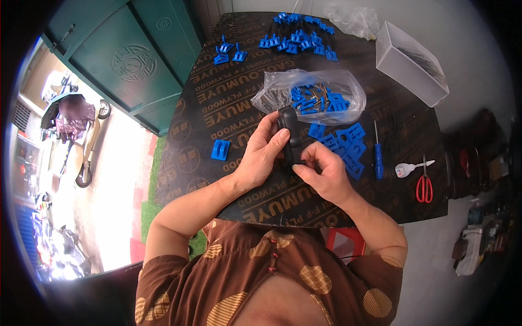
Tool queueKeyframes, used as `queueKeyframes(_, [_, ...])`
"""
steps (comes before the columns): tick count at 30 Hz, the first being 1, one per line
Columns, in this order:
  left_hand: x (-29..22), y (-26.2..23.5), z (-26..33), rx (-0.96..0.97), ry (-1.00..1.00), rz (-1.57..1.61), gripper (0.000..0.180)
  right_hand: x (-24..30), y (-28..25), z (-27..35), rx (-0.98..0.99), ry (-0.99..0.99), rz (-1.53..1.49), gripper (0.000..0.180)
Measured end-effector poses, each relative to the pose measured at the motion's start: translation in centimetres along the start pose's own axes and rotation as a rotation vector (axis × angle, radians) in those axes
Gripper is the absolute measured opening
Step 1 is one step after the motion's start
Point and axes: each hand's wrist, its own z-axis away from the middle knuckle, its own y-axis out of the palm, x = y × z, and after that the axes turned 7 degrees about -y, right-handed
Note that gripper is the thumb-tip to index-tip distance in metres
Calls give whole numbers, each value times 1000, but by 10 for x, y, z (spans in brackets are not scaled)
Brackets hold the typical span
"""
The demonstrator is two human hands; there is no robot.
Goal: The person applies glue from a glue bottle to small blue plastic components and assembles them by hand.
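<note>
Above the near part of the dark table, my left hand [260,155] is wrapped round a long, rounded black object [290,133], held roughly upright in the picture; its exact kind does not show. At its lower end, the fingers of my right hand [328,173] are pinched together against it. Anything small between those fingertips is hidden. Beside my left hand lies a single blue plastic piece [220,150]. Just beyond my right hand is a pile of flat blue plastic parts [352,151].
A clear plastic bag [356,98] with blue parts and screws lies ahead. Several blue pieces [296,41] stand at the back, near a white bin [387,57]. At right are a blue screwdriver [379,163], white squeeze bottle [404,170] and red-handled scissors [424,189].
</note>
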Motion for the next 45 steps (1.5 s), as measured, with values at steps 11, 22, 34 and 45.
queueKeyframes(11, [2,-4,0,33,31,-120,53,-2,1,2,-27,12,17,12])
queueKeyframes(22, [-3,8,5,150,202,-352,53,0,-7,2,-7,-142,170,14])
queueKeyframes(34, [-13,13,10,79,280,-494,54,-1,-15,0,-207,-118,-23,22])
queueKeyframes(45, [-16,16,7,-10,602,-882,58,2,-14,0,-254,-39,-88,15])
